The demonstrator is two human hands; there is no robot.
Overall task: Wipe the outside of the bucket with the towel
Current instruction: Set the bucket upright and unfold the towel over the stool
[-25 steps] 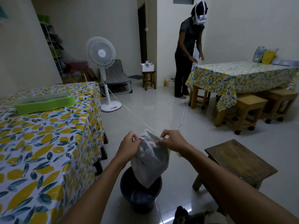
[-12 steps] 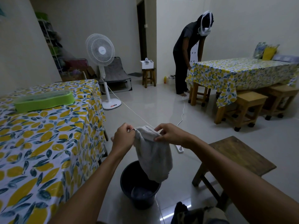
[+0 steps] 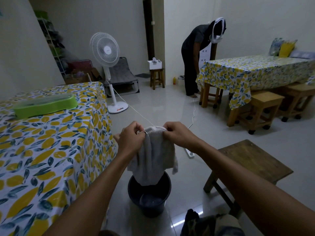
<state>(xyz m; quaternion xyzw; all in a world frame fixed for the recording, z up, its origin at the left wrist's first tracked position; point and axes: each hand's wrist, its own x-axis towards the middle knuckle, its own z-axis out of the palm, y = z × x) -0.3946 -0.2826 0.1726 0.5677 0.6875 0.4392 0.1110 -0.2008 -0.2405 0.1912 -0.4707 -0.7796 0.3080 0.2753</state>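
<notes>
Both hands are up in front of the person, and each one pinches a top corner of the towel [image 3: 153,155]. The left hand [image 3: 132,139] grips the left corner with its fingers curled tight. The right hand [image 3: 179,134] grips the right corner the same way. The towel is light grey and hangs down between the hands, all bunched and floppy. Its bottom end dangles just over the open top of the bucket [image 3: 150,195]. The bucket is dark and round and stands on the shiny floor [image 3: 170,108], right below the hands. It is just beside the near corner of the table [image 3: 51,150], which wears a cloth with yellow lemons. A green box [image 3: 45,105] lies near the far edge of that table. A dark wooden stool [image 3: 252,160] stands on the floor to the right of the bucket. Far off, a white fan [image 3: 106,51] stands by the wall, and another person [image 3: 196,60] bends over a second table.
</notes>
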